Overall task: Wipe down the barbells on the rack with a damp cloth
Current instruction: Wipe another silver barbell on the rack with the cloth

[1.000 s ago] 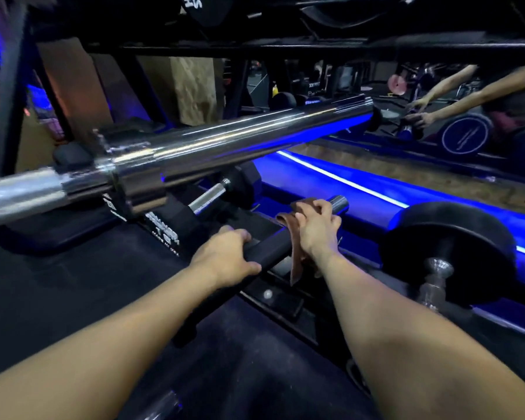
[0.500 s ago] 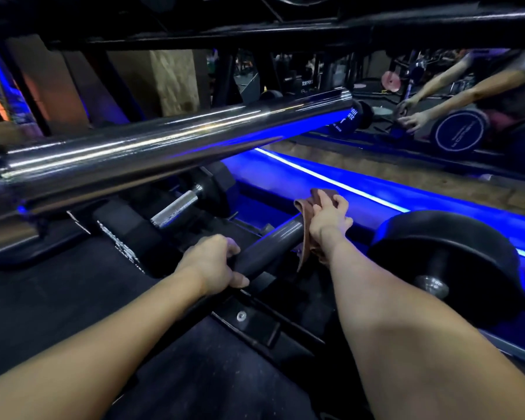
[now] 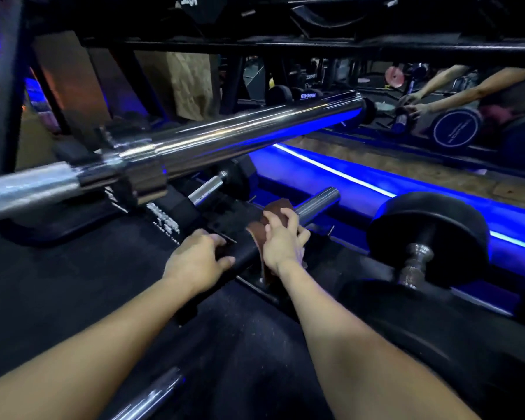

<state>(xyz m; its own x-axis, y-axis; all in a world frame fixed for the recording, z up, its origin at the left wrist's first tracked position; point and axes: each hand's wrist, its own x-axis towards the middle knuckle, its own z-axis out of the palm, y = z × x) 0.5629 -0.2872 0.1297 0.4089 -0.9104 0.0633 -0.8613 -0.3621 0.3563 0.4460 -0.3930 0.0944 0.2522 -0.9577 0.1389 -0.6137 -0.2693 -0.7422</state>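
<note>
A dark barbell sleeve (image 3: 315, 204) lies low on the rack, pointing away to the right. My left hand (image 3: 196, 260) grips its near part. My right hand (image 3: 282, 241) holds a brown cloth (image 3: 273, 213) wrapped round the sleeve a little farther along, just past my left hand. The sleeve's grey far end sticks out beyond the cloth. A thick chrome barbell (image 3: 225, 140) runs across above, from the left edge to the upper right.
A black dumbbell (image 3: 428, 237) with a knurled handle rests on the rack at right. Another chrome bar end (image 3: 206, 187) shows under the big barbell. A blue light strip (image 3: 361, 183) runs along the floor. A mirror (image 3: 437, 98) at upper right reflects my arms.
My right hand with the cloth has slid back along the sleeve toward my left hand, baring the sleeve's far end. The view has shifted slightly.
</note>
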